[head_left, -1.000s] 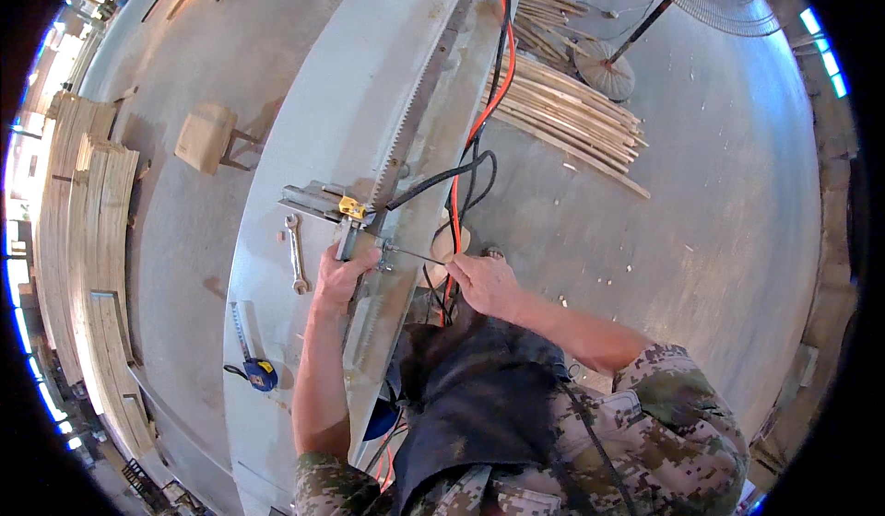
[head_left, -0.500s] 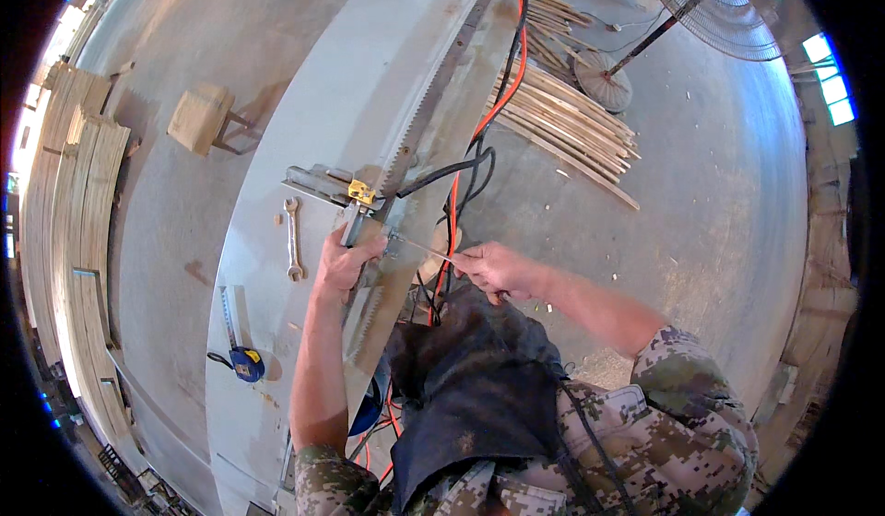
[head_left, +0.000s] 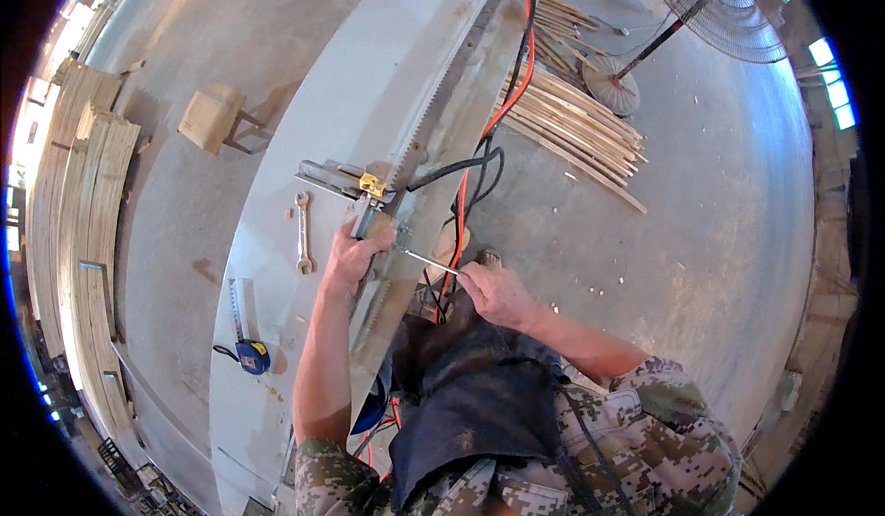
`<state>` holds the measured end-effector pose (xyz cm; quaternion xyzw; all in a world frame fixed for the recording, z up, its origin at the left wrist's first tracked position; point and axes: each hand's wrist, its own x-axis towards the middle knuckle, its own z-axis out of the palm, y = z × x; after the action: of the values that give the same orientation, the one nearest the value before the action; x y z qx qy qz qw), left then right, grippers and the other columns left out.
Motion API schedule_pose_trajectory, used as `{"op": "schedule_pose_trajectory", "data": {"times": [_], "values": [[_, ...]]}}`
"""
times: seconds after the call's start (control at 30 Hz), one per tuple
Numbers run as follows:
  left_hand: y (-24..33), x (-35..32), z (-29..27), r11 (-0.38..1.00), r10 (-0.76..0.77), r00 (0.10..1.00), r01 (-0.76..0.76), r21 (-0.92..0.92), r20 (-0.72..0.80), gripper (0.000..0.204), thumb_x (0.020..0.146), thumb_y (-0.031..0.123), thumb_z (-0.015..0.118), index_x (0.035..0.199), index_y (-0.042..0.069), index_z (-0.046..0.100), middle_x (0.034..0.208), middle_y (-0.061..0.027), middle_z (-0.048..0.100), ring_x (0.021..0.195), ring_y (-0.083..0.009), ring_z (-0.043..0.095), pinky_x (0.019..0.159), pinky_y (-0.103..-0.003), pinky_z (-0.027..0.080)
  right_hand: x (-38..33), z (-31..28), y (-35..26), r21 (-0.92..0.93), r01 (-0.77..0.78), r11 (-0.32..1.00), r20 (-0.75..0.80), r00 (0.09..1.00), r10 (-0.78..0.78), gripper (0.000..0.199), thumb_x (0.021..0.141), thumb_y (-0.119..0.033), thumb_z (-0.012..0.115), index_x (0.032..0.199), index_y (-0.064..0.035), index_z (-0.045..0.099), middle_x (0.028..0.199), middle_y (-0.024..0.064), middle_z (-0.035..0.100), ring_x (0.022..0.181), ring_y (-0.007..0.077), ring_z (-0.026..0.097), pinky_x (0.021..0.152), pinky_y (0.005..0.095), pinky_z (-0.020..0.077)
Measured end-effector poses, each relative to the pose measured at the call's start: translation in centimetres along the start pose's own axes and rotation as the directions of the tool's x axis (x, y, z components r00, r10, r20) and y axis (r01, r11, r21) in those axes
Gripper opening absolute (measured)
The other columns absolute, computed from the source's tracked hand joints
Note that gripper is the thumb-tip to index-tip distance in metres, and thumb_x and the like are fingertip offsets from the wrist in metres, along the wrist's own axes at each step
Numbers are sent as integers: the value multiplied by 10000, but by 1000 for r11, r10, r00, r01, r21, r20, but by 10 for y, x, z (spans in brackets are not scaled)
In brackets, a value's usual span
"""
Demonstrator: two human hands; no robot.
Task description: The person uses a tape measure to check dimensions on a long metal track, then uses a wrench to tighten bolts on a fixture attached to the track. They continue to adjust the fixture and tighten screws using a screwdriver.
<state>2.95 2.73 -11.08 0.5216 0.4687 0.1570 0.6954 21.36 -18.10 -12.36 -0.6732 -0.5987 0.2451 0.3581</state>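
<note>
A long grey metal workbench (head_left: 304,101) runs away from the viewer across a concrete workshop floor, seen from above through a wide, curving lens. A toothed rack rail (head_left: 433,115) runs along the bench's right edge, with red and black cables (head_left: 489,120) trailing beside it. To the right lie a pile of thin wooden slats (head_left: 572,129) and a standing fan (head_left: 714,14); stacked planks (head_left: 78,212) line the far left, near a small wooden stool (head_left: 214,118).

On the bench, a metal clamp fixture with a yellow part (head_left: 355,184) sits against the rail. The left hand (head_left: 355,256) is closed around the fixture's lower end, steadying it. The right hand (head_left: 493,293) pinches the end of a thin metal rod (head_left: 429,260), whose far tip touches the fixture just beside the left hand.

The work appears to be midway: the rod is engaged, and an open-ended spanner (head_left: 302,232) and a yellow tape measure (head_left: 251,354) lie unused nearby.

What the rod enters is too small to make out, and the left fingers hide the fixture's base. The person's dark apron covers the bench's near end.
</note>
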Motion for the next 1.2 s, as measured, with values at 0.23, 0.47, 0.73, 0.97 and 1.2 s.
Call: {"op": "schedule_pose_trajectory", "data": {"times": [0.23, 0.47, 0.73, 0.97, 1.2], "values": [[4, 0, 0, 998, -49, 999, 50, -24, 10, 285, 780, 175, 813, 970, 19, 669, 820, -16, 645, 733, -120, 569, 674, -296, 459, -1, 10, 19, -182, 95, 979, -32, 994, -102, 152, 976, -161, 595, 880, -47, 568, 719, 131, 617, 631, 344, 627, 521, 439, 478], [7, -2, 2, 998, -37, 999, 37, -50, 4, 299, 775, 170, 813, 991, 16, 676, 834, -10, 650, 743, -117, 573, 686, -290, 465, 5, 11, 23, -29, 122, 992, -54, 991, -123, 178, 981, -162, 600, 855, -38, 575, 644, 80, 565, 556, 243, 585, 480, 364, 447], [13, -8, 5, 997, -81, 995, 80, -17, -54, 276, 785, 162, 802, 983, 22, 672, 824, -7, 643, 741, -112, 566, 677, -284, 458, 10, -8, 10, 582, -762, -285, 813, 530, 241, 210, 1065, -229, 529, 1014, -36, 597, 616, -58, 358, 454, 56, 297, 387, 243, 239], [3, -3, 0, 998, -60, 997, 60, -11, -51, 305, 789, 163, 808, 1023, 13, 684, 823, -11, 658, 733, -111, 576, 676, -288, 466, 8, 3, 11, 637, -762, 121, 710, 640, 294, 261, 1059, -249, 533, 978, -11, 601, 637, -27, 436, 461, 70, 387, 410, 254, 334], [9, -4, -1, 998, -65, 998, 65, -22, -7, 344, 786, 186, 825, 1045, 4, 691, 840, -25, 681, 727, -120, 594, 668, -306, 487, -19, -24, -6, 607, -679, 413, 557, 734, 388, 284, 1053, -263, 537, 922, -27, 623, 738, -4, 541, 647, 85, 544, 614, 267, 480]]}}
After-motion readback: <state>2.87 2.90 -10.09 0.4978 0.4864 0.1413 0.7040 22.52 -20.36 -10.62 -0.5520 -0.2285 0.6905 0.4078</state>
